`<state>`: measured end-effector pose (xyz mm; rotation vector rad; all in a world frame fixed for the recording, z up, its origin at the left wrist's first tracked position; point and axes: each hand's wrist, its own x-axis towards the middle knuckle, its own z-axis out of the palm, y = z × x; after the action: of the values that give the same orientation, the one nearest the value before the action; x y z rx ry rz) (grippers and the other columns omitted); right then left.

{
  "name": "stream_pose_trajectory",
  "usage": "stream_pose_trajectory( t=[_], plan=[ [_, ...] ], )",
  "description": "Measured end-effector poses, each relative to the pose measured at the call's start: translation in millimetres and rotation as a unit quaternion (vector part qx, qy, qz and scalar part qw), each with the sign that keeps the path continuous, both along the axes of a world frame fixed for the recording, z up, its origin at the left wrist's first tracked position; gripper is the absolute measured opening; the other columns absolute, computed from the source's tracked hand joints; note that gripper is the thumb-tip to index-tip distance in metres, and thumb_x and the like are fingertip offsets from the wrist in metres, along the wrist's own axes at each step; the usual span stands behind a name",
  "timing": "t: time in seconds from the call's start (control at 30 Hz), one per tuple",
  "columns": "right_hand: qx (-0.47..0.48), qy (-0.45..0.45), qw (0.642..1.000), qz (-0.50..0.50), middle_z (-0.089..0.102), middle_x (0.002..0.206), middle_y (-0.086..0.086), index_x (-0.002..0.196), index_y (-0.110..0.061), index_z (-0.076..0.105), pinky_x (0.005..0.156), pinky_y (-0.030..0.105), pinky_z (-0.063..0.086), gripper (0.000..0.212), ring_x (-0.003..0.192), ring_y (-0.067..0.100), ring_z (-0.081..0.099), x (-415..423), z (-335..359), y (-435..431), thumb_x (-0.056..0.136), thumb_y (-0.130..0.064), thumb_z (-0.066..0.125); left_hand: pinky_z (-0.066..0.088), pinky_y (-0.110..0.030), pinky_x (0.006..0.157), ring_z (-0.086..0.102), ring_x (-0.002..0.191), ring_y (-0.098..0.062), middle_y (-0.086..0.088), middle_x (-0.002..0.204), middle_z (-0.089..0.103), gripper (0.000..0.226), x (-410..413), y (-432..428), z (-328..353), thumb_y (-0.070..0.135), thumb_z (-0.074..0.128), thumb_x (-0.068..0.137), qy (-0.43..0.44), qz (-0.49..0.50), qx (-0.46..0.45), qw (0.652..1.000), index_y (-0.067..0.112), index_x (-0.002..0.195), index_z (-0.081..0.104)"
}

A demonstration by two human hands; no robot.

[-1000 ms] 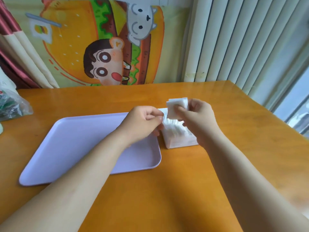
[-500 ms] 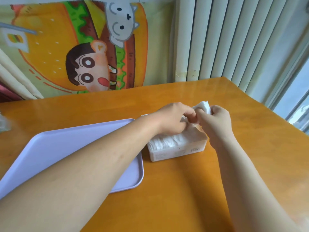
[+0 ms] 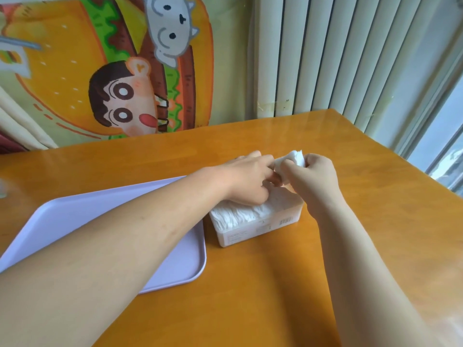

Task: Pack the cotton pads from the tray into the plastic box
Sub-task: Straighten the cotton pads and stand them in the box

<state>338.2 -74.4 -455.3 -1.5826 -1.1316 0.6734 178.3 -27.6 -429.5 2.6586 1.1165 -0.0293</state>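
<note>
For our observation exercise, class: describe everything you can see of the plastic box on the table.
The box is a rectangular, translucent plastic tub, open-topped, with a printed label and barcode on its near side. It stands flat on the table, just right of the tray. White pads packed on edge fill it to the brim. The left hand rests on those pads; the right hand grips more pads over its far end.

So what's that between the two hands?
A small wad of cotton pads, pinched by the left hand and right hand over the plastic box, in the head view.
</note>
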Motion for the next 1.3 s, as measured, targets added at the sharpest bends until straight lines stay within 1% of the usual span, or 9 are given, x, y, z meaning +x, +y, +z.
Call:
stream_pose_trajectory(
  t=[0.1, 0.23, 0.33, 0.47, 0.63, 0.73, 0.83, 1.1, 1.3],
  plan=[
    [-0.025, -0.002, 1.000, 0.009, 0.040, 0.061, -0.005, 0.066, -0.015, 0.044, 0.055, 0.030, 0.031, 0.027, 0.060, 0.017, 0.037, 0, -4, -1, 0.084, -0.019, 0.064, 0.046, -0.038, 0.101, 0.039, 0.104, -0.011, 0.019, 0.111, 0.041, 0.029, -5, 3, -7, 0.026, 0.043, 0.091, -0.027, -0.003, 0.021, 0.999, 0.042, 0.103, 0.064],
    [-0.050, 0.014, 0.998, 0.042, 0.052, 0.065, -0.003, 0.068, -0.007, 0.065, 0.058, 0.028, 0.037, 0.025, 0.062, 0.014, 0.046, 0, -1, -3, 0.084, -0.025, 0.067, 0.046, -0.032, 0.092, 0.042, 0.100, -0.011, 0.022, 0.113, 0.047, 0.018, -10, 3, -10, 0.025, 0.052, 0.086, -0.067, -0.012, 0.055, 0.996, 0.034, 0.097, 0.064],
    [-0.081, 0.029, 0.995, 0.045, 0.046, 0.070, 0.000, 0.066, -0.017, 0.056, 0.061, 0.031, 0.037, 0.022, 0.067, 0.016, 0.043, 0, -4, -2, 0.084, -0.023, 0.066, 0.038, -0.029, 0.081, 0.042, 0.096, -0.011, 0.019, 0.107, 0.054, 0.016, -9, 3, -11, 0.020, 0.054, 0.084, -0.073, -0.034, 0.111, 0.991, 0.024, 0.090, 0.069],
    [-0.078, 0.001, 0.995, 0.058, 0.027, 0.063, -0.004, 0.059, -0.022, 0.033, 0.052, 0.029, 0.021, 0.040, 0.064, 0.017, 0.027, 1, -4, -3, 0.082, -0.019, 0.065, 0.035, -0.030, 0.087, 0.047, 0.098, -0.011, 0.018, 0.101, 0.064, 0.021, -9, 5, -12, 0.016, 0.058, 0.087, -0.069, -0.045, 0.121, 0.989, 0.024, 0.086, 0.077],
    [-0.072, -0.085, 0.992, 0.065, 0.031, 0.058, -0.005, 0.061, -0.020, 0.040, 0.052, 0.030, 0.024, 0.035, 0.057, 0.017, 0.028, 2, -8, -2, 0.083, -0.027, 0.065, 0.042, -0.039, 0.101, 0.048, 0.103, -0.010, 0.018, 0.082, 0.064, 0.023, -13, 4, -12, 0.018, 0.055, 0.084, -0.074, -0.023, 0.049, 0.996, 0.035, 0.069, 0.059],
    [-0.115, -0.195, 0.973, 0.050, 0.041, 0.055, -0.007, 0.060, -0.017, 0.038, 0.054, 0.029, 0.029, 0.036, 0.054, 0.020, 0.038, 1, -7, -1, 0.083, -0.031, 0.062, 0.034, -0.039, 0.106, 0.043, 0.109, -0.010, 0.016, 0.084, 0.054, 0.019, -10, 1, -11, 0.017, 0.049, 0.089, -0.049, -0.013, 0.031, 0.998, 0.026, 0.074, 0.056],
    [-0.134, -0.274, 0.952, 0.010, 0.059, 0.069, -0.003, 0.069, -0.016, 0.050, 0.057, 0.030, 0.037, 0.031, 0.062, 0.022, 0.054, -6, -2, 0, 0.088, -0.039, 0.059, 0.028, -0.038, 0.107, 0.038, 0.107, -0.007, 0.016, 0.084, 0.052, 0.018, -15, 0, -12, 0.020, 0.046, 0.094, -0.047, -0.008, 0.037, 0.998, 0.027, 0.084, 0.060],
    [-0.166, -0.331, 0.929, -0.020, 0.062, 0.085, 0.000, 0.090, -0.018, 0.060, 0.072, 0.033, 0.044, 0.024, 0.081, 0.031, 0.062, -21, -3, 9, 0.094, -0.042, 0.059, 0.025, -0.039, 0.110, 0.035, 0.114, -0.008, 0.014, 0.088, 0.063, 0.023, -27, -3, -17, 0.028, 0.049, 0.098, -0.063, 0.013, 0.016, 0.998, 0.027, 0.091, 0.071],
    [-0.221, -0.346, 0.912, 0.018, 0.061, 0.083, 0.000, 0.091, -0.017, 0.061, 0.069, 0.032, 0.043, 0.013, 0.071, 0.024, 0.058, -25, 2, 10, 0.084, -0.027, 0.060, 0.024, -0.034, 0.108, 0.034, 0.114, -0.008, 0.018, 0.089, 0.065, 0.028, -30, -8, -21, 0.040, 0.045, 0.091, -0.069, 0.029, 0.005, 0.997, 0.025, 0.089, 0.068]
  ],
)
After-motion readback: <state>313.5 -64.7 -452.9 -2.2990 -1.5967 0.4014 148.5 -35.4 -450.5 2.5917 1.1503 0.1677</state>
